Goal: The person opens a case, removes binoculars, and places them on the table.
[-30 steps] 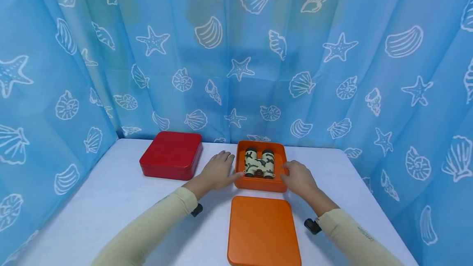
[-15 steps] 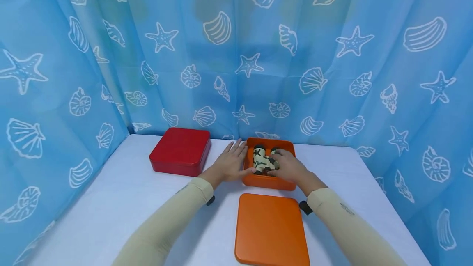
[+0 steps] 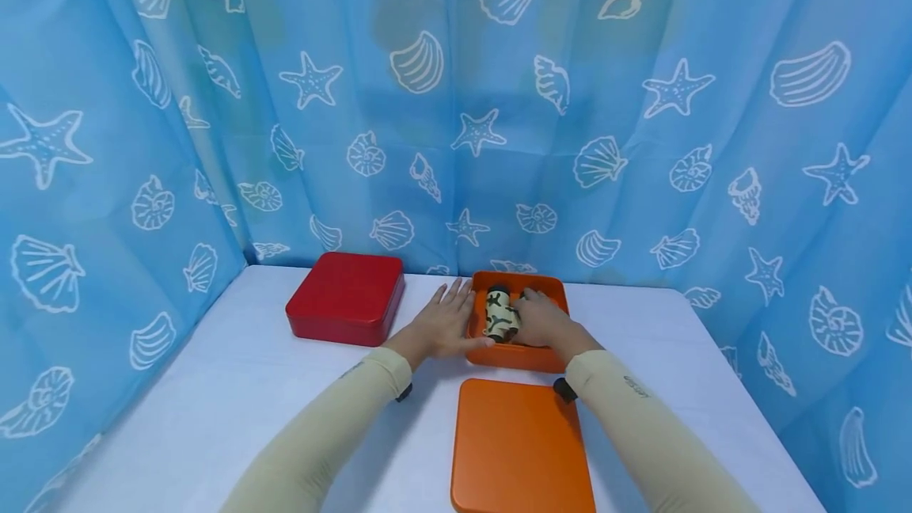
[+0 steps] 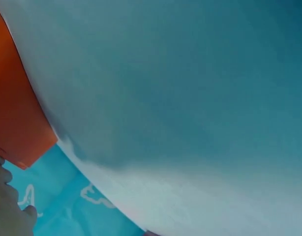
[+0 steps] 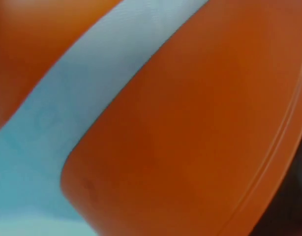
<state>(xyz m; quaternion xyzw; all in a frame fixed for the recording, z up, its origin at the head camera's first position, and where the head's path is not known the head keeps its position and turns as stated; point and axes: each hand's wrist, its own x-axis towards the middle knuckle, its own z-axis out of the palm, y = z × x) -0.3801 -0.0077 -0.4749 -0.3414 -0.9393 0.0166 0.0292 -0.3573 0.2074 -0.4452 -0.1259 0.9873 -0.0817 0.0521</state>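
Camouflage-patterned binoculars point(image 3: 498, 313) lie inside an orange box point(image 3: 516, 358) near the back of the table. My right hand point(image 3: 545, 323) reaches into the box and grips the right barrel, hiding most of that side. Along the box's left rim rests my left hand point(image 3: 447, 323), fingers extended and thumb over the front corner. The left wrist view shows part of this hand point(image 4: 11, 201) beside the orange box wall point(image 4: 18, 108). In the right wrist view the box's outer wall point(image 5: 185, 128) fills much of the picture.
An orange lid point(image 3: 523, 450) lies flat in front of the box. To the left stands a closed red box point(image 3: 345, 291). A blue shell-patterned curtain point(image 3: 456, 172) hangs behind the white table point(image 3: 306, 386) and at both sides.
My right hand has moved from the box's right rim leftward into it and taken hold of the binoculars' right barrel. The left hand stays at the left rim. The head view has shifted slightly.
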